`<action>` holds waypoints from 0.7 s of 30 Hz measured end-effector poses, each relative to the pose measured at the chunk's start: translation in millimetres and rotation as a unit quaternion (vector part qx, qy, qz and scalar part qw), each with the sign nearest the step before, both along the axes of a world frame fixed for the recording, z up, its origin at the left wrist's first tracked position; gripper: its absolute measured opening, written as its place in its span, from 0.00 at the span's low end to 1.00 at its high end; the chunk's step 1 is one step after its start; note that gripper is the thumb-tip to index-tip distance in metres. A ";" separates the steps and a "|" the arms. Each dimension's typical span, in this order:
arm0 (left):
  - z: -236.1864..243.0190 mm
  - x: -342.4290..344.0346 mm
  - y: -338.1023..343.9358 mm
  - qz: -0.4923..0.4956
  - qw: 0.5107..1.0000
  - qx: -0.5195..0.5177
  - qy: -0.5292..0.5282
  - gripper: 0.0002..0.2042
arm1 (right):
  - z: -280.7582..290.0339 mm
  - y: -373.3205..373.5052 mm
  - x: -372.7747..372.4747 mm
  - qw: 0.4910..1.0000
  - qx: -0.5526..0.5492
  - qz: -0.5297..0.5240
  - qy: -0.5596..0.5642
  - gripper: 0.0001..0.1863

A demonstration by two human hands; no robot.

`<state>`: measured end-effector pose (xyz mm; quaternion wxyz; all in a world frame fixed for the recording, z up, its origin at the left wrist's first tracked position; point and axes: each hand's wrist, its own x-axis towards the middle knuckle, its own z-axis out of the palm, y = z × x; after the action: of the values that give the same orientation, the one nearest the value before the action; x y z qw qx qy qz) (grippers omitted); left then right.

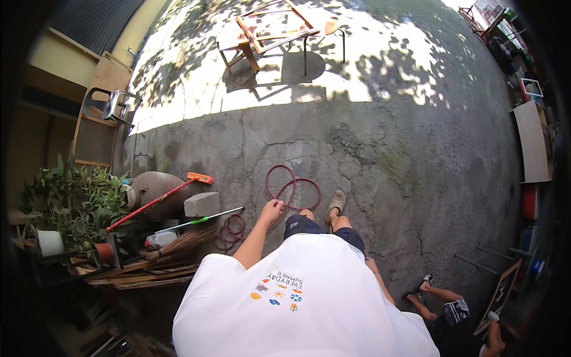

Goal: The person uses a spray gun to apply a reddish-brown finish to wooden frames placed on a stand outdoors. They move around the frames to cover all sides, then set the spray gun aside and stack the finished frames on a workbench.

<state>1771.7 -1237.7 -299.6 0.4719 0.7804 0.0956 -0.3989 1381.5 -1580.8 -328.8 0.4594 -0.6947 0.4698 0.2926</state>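
My left hand (pixel 273 210) is closed in front of my left hip, with its fingers curled in. What it holds, if anything, I cannot make out. Just beyond it a dark red hose (pixel 319 189) lies in loops on the cracked concrete, and more of its coils (pixel 232 225) lie to the left of my forearm. Whether the hose touches my fingers cannot be told. Low by my right thigh hangs my right hand (pixel 372 265), partly covered by my white shirt, its fingers mostly hidden.
Left stand a concrete block (pixel 202 204), a big brown jar (pixel 156 191), a red-handled brush (pixel 201 178), a straw broom (pixel 184 241) and plants (pixel 83 199). Ahead, wooden furniture (pixel 253 41) stands in sunlight. Another person (pixel 449 306) is at lower right, near a framed board (pixel 498 294).
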 end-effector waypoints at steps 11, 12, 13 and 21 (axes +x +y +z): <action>-61.8 85.4 -8.8 0.097 0.971 0.115 0.187 0.20 | 39.5 -294.4 479.6 0.976 -0.098 -0.051 -0.188 0.18; -75.4 101.7 0.1 0.121 0.964 0.127 0.200 0.20 | 35.4 -295.1 526.3 0.973 -0.095 -0.037 -0.209 0.17; -88.1 132.1 -2.3 0.141 0.958 0.133 0.210 0.20 | 28.4 -298.7 564.6 0.973 -0.096 -0.018 -0.210 0.17; -49.5 465.2 -65.7 0.280 0.957 0.007 0.081 0.16 | 24.2 -248.4 790.1 0.995 0.003 0.063 -0.071 0.20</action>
<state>2236.9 -1303.4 -349.1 0.5501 0.6908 0.3504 -0.3120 2171.6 -1829.2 -304.6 0.4747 -0.7406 0.3898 0.2724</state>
